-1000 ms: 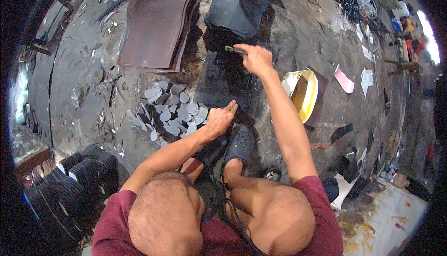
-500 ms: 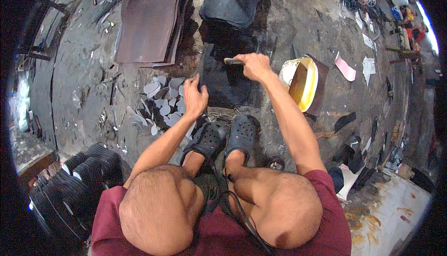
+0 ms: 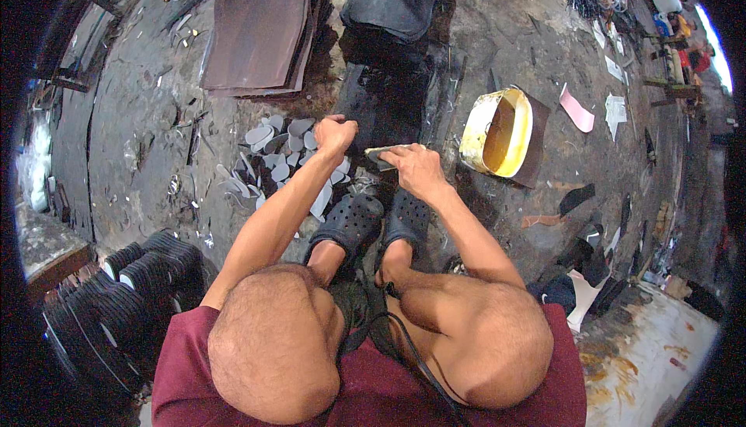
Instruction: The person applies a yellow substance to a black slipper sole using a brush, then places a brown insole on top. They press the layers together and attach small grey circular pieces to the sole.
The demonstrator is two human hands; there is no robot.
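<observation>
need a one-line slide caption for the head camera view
Right hand holding a flat tool by a black sheet, left hand beside grey cut pieces, yellow-rimmed container to the right.

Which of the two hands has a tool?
The right hand: a flat tool sticks out from it, leftward; none shows in the left hand.

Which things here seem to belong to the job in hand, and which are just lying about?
Likely in use:
flat tool in the right hand
black sheet near the left hand
yellow-smeared tub

Probably just lying about:
pink scrap
white paper scrap
</observation>
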